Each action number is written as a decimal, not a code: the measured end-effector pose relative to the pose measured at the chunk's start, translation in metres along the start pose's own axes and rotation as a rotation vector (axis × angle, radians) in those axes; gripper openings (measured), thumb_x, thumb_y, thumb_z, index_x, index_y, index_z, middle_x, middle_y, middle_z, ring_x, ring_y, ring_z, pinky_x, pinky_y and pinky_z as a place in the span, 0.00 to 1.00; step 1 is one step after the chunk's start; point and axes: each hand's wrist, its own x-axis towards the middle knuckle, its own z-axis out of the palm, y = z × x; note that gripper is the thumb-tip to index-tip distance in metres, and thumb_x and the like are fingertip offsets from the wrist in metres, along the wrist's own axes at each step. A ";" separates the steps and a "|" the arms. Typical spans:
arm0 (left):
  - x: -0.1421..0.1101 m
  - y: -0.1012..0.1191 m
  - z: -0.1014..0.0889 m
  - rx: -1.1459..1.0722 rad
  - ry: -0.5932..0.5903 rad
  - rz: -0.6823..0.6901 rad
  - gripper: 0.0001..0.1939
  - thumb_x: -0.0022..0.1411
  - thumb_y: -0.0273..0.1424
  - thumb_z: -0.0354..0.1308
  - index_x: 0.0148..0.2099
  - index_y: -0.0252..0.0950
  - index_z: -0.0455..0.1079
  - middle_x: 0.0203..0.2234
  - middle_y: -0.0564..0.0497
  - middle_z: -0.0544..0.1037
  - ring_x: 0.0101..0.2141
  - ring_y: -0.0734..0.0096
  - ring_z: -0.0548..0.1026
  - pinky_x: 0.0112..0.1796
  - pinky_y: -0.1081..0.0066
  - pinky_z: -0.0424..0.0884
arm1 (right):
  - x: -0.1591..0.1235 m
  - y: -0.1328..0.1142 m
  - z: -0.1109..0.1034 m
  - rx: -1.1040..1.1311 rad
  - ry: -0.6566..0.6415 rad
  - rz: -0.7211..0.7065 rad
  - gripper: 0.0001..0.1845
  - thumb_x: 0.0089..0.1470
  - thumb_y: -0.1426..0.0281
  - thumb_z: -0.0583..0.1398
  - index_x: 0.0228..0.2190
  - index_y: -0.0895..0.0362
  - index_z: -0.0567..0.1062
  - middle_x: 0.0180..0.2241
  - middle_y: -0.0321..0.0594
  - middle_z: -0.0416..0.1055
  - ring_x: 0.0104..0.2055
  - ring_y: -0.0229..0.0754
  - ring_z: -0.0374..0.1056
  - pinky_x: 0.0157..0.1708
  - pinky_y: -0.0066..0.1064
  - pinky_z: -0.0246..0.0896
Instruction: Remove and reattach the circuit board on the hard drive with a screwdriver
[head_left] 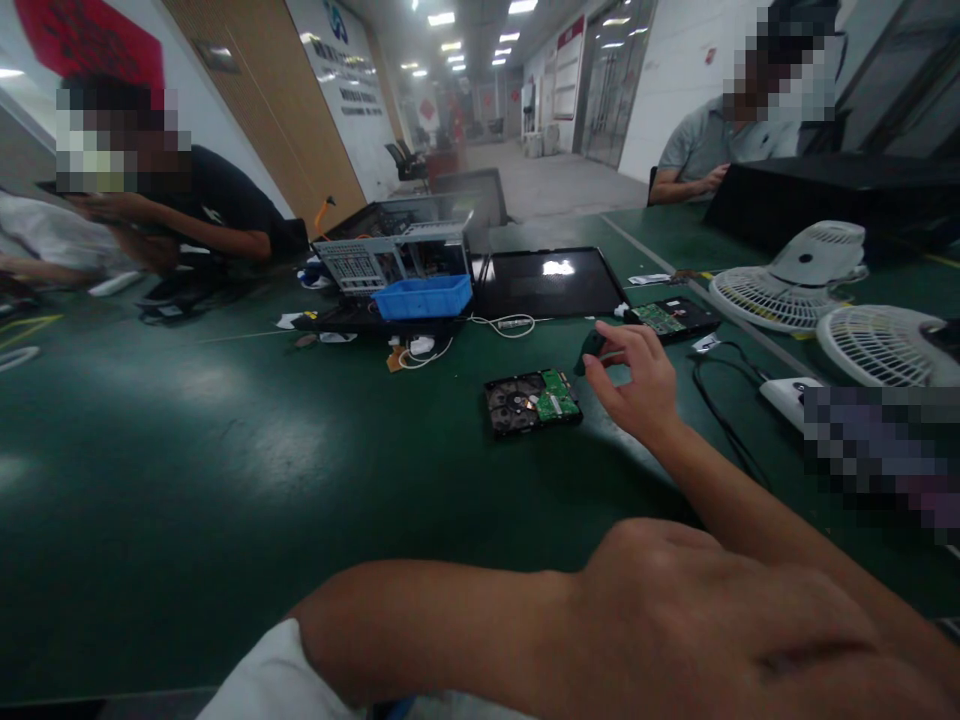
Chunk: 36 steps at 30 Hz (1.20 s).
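My right hand (636, 378) reaches out over the green table. Its thumb and fingertips are closed on a small dark green object (590, 350) with a rounded top; I cannot make out its kind. Just left of it lies a hard drive (532, 402) with its green circuit board facing up. Another hard drive (675, 318) rests behind my right hand. My left forearm crosses the foreground, and my left hand (735, 620) looms large and close to the camera at the lower right. Its fingers cannot be made out, nor whether it holds anything.
At the back stand an open computer case (397, 250), a blue tray (424, 298) and a black panel (551, 283). White cables (510, 325) lie before them. To the right are fans (780, 290), a black cable (697, 375) and a power strip (787, 393). Other people sit at both sides.
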 end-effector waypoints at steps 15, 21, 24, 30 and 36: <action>-0.067 -0.113 0.075 -0.042 -0.009 -0.615 0.18 0.79 0.39 0.44 0.48 0.38 0.74 0.39 0.48 0.80 0.35 0.66 0.79 0.35 0.69 0.75 | 0.001 0.000 -0.001 0.011 0.012 -0.029 0.21 0.61 0.65 0.64 0.55 0.51 0.72 0.46 0.45 0.71 0.39 0.45 0.73 0.36 0.40 0.79; -0.064 -0.118 0.077 -0.022 -0.075 -0.629 0.16 0.76 0.28 0.46 0.59 0.42 0.70 0.47 0.49 0.79 0.40 0.66 0.79 0.37 0.69 0.75 | 0.000 -0.002 0.001 0.027 0.019 -0.001 0.21 0.60 0.64 0.65 0.54 0.50 0.71 0.47 0.46 0.69 0.38 0.45 0.73 0.34 0.41 0.79; -0.062 -0.119 0.076 -0.043 -0.089 -0.677 0.14 0.78 0.32 0.45 0.55 0.41 0.71 0.43 0.49 0.80 0.38 0.65 0.79 0.36 0.69 0.74 | -0.003 0.001 0.004 0.060 0.036 0.056 0.22 0.59 0.62 0.66 0.53 0.51 0.70 0.47 0.45 0.71 0.40 0.46 0.74 0.34 0.40 0.79; -0.062 -0.118 0.081 -0.022 -0.067 -0.609 0.16 0.79 0.41 0.46 0.48 0.39 0.73 0.42 0.49 0.80 0.36 0.65 0.79 0.32 0.69 0.72 | -0.007 0.004 0.008 0.090 -0.027 0.079 0.26 0.62 0.63 0.63 0.58 0.50 0.65 0.48 0.45 0.76 0.41 0.46 0.77 0.39 0.41 0.79; -0.062 -0.113 0.080 -0.022 -0.040 -0.615 0.19 0.79 0.43 0.44 0.48 0.39 0.72 0.39 0.49 0.80 0.34 0.65 0.79 0.32 0.68 0.73 | -0.004 0.001 0.005 0.033 -0.012 0.027 0.25 0.61 0.64 0.64 0.58 0.50 0.69 0.46 0.45 0.74 0.39 0.46 0.76 0.35 0.40 0.79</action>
